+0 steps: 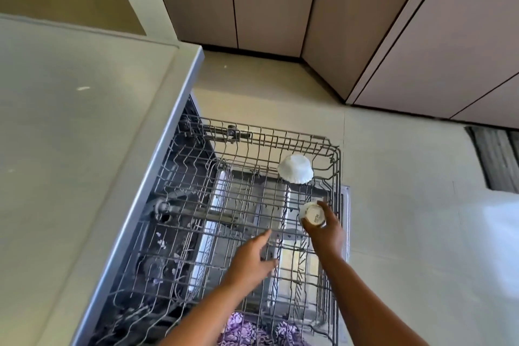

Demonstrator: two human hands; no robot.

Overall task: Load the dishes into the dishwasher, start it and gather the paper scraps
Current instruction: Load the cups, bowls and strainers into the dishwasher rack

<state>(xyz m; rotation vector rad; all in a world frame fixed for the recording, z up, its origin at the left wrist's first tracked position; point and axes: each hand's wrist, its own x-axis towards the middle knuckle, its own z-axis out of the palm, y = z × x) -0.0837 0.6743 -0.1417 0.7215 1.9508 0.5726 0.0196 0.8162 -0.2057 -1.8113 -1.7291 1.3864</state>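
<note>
The dishwasher's upper wire rack (pixel 247 137) is pulled out from under the counter. A white fluted bowl (pixel 295 169) sits upside down in its far right corner. Just nearer on the right side, my right hand (pixel 327 229) grips a small white cup (pixel 312 213), bottom up, at rack level. My left hand (pixel 254 257) hovers over the middle of the rack, fingers spread, holding nothing. Below the wires I see the open dishwasher door (pixel 280 196) and the lower rack.
A pale countertop (pixel 84 135) runs along the left, its edge over the dishwasher. Beige cabinet doors (pixel 266 0) stand ahead and to the right. Light floor tiles (pixel 398 205) lie right of the rack. Purple patterned fabric (pixel 247 329) shows at the bottom.
</note>
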